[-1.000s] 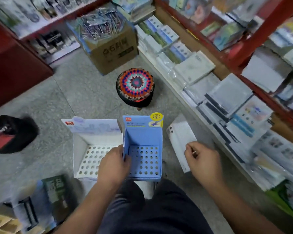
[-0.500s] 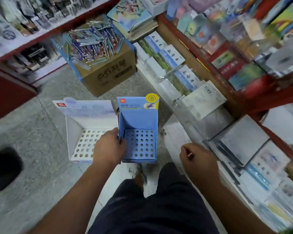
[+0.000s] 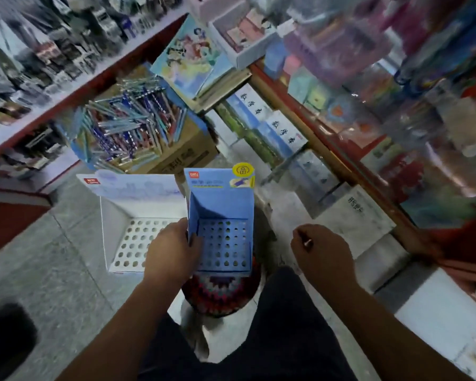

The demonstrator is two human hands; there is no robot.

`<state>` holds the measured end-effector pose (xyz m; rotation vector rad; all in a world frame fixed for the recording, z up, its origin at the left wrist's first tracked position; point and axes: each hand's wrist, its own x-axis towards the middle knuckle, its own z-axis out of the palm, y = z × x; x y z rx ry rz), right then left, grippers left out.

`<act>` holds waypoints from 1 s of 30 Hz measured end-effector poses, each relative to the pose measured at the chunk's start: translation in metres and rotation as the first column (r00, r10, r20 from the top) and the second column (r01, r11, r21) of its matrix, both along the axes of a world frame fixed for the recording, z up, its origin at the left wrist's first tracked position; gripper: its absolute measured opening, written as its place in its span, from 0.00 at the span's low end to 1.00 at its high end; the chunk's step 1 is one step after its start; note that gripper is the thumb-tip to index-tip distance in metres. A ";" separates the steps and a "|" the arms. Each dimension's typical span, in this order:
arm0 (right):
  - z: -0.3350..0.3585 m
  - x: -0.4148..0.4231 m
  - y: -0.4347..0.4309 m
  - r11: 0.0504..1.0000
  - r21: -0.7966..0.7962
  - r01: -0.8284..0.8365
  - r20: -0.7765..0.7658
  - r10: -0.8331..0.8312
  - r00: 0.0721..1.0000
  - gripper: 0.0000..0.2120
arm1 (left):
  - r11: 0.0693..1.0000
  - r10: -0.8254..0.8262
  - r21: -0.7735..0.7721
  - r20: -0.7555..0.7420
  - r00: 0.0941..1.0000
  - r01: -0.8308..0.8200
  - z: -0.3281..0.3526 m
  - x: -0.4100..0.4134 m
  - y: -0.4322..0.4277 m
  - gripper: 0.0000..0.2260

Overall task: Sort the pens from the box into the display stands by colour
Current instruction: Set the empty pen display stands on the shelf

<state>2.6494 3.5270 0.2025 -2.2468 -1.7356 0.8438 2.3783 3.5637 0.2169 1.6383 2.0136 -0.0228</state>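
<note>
Blue stand carried nearer pen box by left hand.

The blue stand and white stand at centre frame look like matt card, the brown box behind them plain cardboard heaped with glossy plastic pens, the stool cover below crocheted yarn, the floor dull speckled stone.

Left stand beside right stand; box behind both, pens in it
</note>
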 end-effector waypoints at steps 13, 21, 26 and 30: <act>-0.066 -0.054 0.163 0.961 0.080 0.266 0.121 -0.274 0.954 0.07 | 0.929 -0.366 0.107 0.100 0.925 0.355 -0.090 -0.044 0.224 0.09; -0.168 -0.066 0.189 0.846 0.029 0.533 0.165 -0.530 0.832 0.09 | 0.837 -0.540 0.227 0.199 0.818 0.498 -0.197 0.004 0.310 0.11; -0.256 -0.043 0.188 0.809 0.076 0.583 0.283 -0.578 0.765 0.13 | 0.795 -0.593 0.284 0.179 0.785 0.536 -0.274 0.048 0.330 0.12; -0.309 -0.018 0.173 0.760 0.228 0.608 0.294 -0.649 0.701 0.13 | 0.732 -0.663 0.323 0.136 0.736 0.600 -0.320 0.084 0.344 0.08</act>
